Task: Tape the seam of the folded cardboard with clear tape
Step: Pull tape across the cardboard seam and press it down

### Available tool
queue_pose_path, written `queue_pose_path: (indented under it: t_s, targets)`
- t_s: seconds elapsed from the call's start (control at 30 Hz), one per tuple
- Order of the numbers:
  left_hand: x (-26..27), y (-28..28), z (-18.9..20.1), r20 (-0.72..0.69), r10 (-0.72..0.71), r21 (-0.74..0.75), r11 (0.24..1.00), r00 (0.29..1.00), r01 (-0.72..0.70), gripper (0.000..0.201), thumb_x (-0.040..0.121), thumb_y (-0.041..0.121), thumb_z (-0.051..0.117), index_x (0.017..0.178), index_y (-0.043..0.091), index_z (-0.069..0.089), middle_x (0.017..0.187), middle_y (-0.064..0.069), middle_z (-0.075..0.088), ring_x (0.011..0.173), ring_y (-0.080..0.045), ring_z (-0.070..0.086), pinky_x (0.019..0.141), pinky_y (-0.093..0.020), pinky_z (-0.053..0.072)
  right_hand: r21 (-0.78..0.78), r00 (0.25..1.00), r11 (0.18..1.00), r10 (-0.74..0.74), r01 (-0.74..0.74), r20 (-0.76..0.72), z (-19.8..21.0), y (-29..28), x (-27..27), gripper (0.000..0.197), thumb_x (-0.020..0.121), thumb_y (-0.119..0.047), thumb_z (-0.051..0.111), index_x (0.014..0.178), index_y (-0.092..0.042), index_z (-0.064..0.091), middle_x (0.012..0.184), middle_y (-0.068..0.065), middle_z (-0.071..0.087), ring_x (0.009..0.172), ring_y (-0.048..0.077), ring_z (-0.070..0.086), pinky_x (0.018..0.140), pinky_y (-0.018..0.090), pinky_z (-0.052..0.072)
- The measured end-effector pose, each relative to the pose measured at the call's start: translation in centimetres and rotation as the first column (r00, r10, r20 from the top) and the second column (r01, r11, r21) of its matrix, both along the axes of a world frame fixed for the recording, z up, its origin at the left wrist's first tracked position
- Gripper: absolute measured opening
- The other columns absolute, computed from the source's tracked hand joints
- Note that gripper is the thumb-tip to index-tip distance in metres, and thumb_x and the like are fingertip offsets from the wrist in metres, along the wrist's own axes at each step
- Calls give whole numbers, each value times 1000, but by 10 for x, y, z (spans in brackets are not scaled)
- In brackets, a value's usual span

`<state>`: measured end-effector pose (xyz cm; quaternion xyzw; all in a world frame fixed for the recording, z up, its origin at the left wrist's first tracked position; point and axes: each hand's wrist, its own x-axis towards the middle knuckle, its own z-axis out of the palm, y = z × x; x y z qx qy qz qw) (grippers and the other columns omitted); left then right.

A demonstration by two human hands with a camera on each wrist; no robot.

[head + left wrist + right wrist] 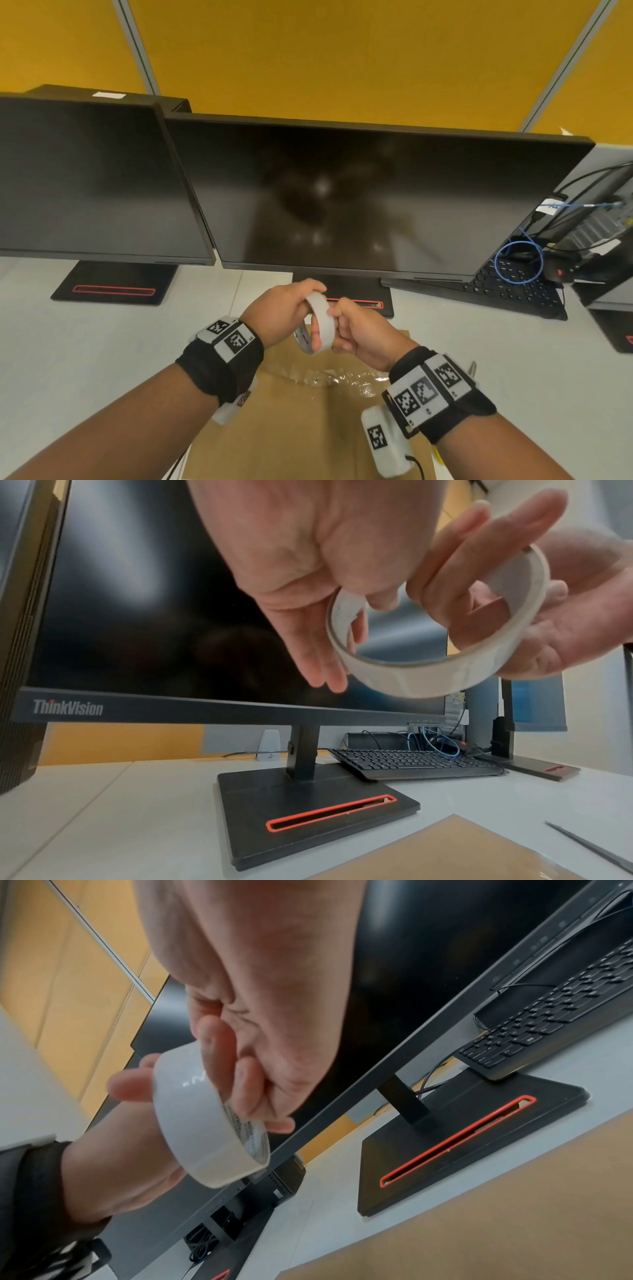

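Observation:
A roll of clear tape (pixel 321 323) with a white core is held in the air between both hands, above the far end of the folded brown cardboard (pixel 301 431). My left hand (pixel 291 310) has fingers through the ring (pixel 421 653). My right hand (pixel 346 329) pinches the roll's rim (pixel 209 1123) with curled fingers. The cardboard lies flat on the white desk near me, with a wrinkled strip of clear tape (pixel 329 378) across it.
Two dark monitors (pixel 359 198) on black stands (pixel 308 821) stand behind the hands. A black keyboard (pixel 513 287) and blue cable (pixel 519 262) lie at the right. A thin metal tool (pixel 589 845) lies on the desk right of the cardboard.

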<state>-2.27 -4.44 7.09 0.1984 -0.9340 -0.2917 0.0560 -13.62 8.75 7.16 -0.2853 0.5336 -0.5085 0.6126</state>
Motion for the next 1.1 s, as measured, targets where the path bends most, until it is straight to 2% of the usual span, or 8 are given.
queue_pose_path:
  t_s: [0.17,0.4,0.57,0.77,0.87,0.93,1.03,1.1]
  targets:
    - [0,1,-5,7,-26,-29,999,1000,26,22,97,20,42,115,23,54,110,0,64,97,-17,58,82,-20,42,35,1000,999,-3,4,-4,3,3,0,38,97,-14,23,98,-2,58,54,-6,58,48,10,26,60,26,29]
    - [4,0,-3,-3,-89,-43,995,996,88,22,97,19,43,115,23,56,111,1,64,98,-17,58,86,-25,47,32,1000,999,-6,5,2,-2,5,0,34,90,-19,32,97,0,59,59,7,43,49,12,24,55,23,32]
    - [4,-3,-4,-31,-78,-18,997,996,78,25,96,16,43,116,23,56,113,1,63,101,-16,58,87,-24,45,-28,999,999,-44,44,-30,-3,4,9,30,61,-4,39,84,-2,59,68,11,50,48,10,33,49,23,24]
    - [8,1,-3,-76,53,257,966,996,-32,45,97,10,38,136,32,33,117,7,55,101,-13,59,82,-14,43,-83,996,996,-15,23,90,-6,2,9,27,95,-11,40,106,-5,64,91,12,70,55,14,49,59,21,45]
    - [10,6,1,-162,326,562,806,931,-184,20,101,20,34,118,21,44,113,4,57,89,-9,62,78,-17,46,-23,985,990,-140,143,101,-9,0,6,24,100,-15,43,112,-3,60,84,7,65,59,12,59,66,22,51]
    - [13,4,3,-110,333,676,716,936,-175,30,101,32,31,112,16,54,106,1,63,92,-11,64,85,-23,47,-5,986,987,-161,162,47,-13,0,6,25,99,-15,46,113,1,59,91,10,63,64,11,64,69,21,52]
    - [18,4,-1,-115,148,622,782,982,-45,24,97,29,46,103,14,64,101,-7,66,94,-17,62,89,-28,48,12,990,991,-135,136,-51,-14,0,9,22,96,-14,53,108,-1,66,96,7,69,73,12,69,70,20,54]
    - [20,2,-6,-105,73,518,855,992,-8,14,95,26,51,98,23,64,99,1,66,95,-10,59,89,-25,46,13,978,997,-73,78,-196,-11,1,13,15,94,-18,58,95,-12,72,88,-2,72,69,9,69,67,19,54]
